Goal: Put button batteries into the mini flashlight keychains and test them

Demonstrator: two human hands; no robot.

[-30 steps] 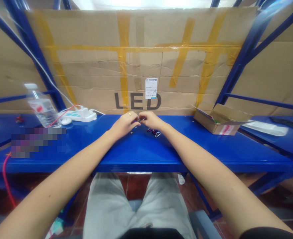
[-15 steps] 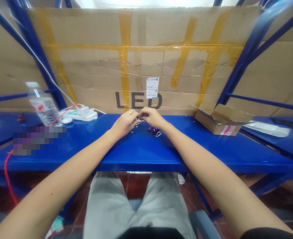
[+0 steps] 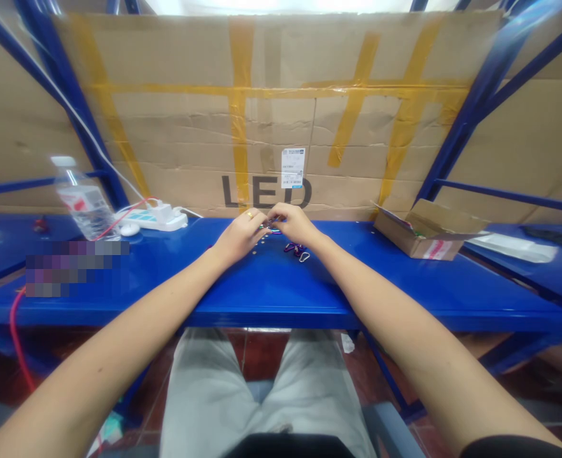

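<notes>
Over the blue table [image 3: 261, 292], my left hand [image 3: 239, 236], with a ring on one finger, meets my right hand [image 3: 291, 224] at the fingertips. Both hands are closed in a pinch around something small; part of it glints, but the fingers mostly hide it and I cannot make out its kind. Just beyond the fingertips, something shiny and bluish shows at the table. Close below my right hand lies a small pile of carabiners [image 3: 294, 248], mostly purple, with a silver one [image 3: 304, 257] at its near side. Tiny pale bits [image 3: 254, 252] are scattered by my left hand.
A large cardboard sheet [image 3: 189, 140] stands behind the table. An open cardboard box [image 3: 417, 232] is at the right. To the left are a water bottle [image 3: 83, 200], a white power strip [image 3: 163, 218] with cables, and a blurred-out patch. A red cable [image 3: 16, 337] hangs down the left side.
Both hands stay together in the same spot, with only slight finger movement. The carabiner pile has not visibly moved.
</notes>
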